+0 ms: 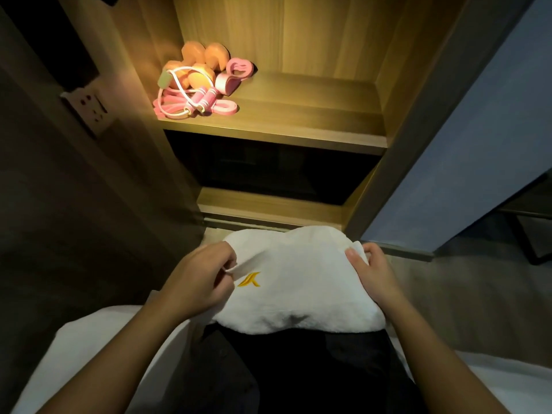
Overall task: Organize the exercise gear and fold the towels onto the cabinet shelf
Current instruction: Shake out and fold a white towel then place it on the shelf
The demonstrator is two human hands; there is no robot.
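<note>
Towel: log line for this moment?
towel over lap | left hand pinches edge | right hand grips corner | dumbbells, rope on shelf

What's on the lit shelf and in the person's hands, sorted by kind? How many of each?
Orange dumbbells: 2
Pink jump rope: 1
Pink stretch bands: 2
White towel: 1
Total: 6

Exercise gear point(195, 85) crowds the lit shelf point(298, 121) at its left-back corner; the shelf's centre and right lie bare, front open.
</note>
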